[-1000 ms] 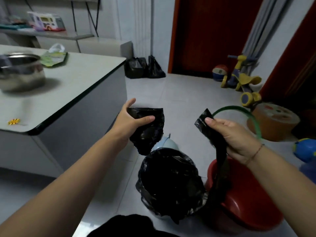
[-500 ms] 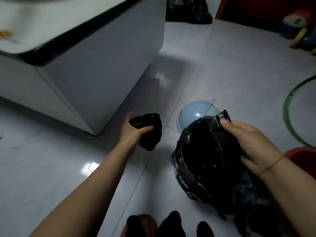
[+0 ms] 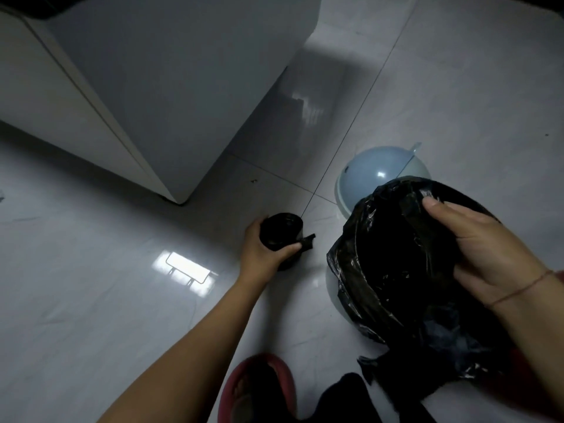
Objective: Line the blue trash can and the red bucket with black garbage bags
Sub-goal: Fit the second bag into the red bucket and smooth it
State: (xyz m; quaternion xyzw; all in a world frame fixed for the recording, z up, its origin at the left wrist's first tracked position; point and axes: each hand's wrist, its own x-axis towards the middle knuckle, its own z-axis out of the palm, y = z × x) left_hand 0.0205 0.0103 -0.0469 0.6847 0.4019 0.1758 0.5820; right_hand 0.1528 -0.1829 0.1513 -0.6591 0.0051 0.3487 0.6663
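Blue trash can (image 3: pixel 332 283) stands right of centre, lined with a black garbage bag (image 3: pixel 381 270). Its domed lid (image 3: pixel 381 175) lies on the floor (image 3: pixel 91 270) just behind. My left hand (image 3: pixel 262 254) grips the roll of bags (image 3: pixel 280 230) low over the floor, and my right hand (image 3: pixel 488 248) clutches a loose bag (image 3: pixel 442 346) against the lined can. I should set the roll down away from the can, loose end underneath. Then both hands can find the loose bag's mouth for the red bucket (image 3: pixel 561 275), barely showing at the right edge.
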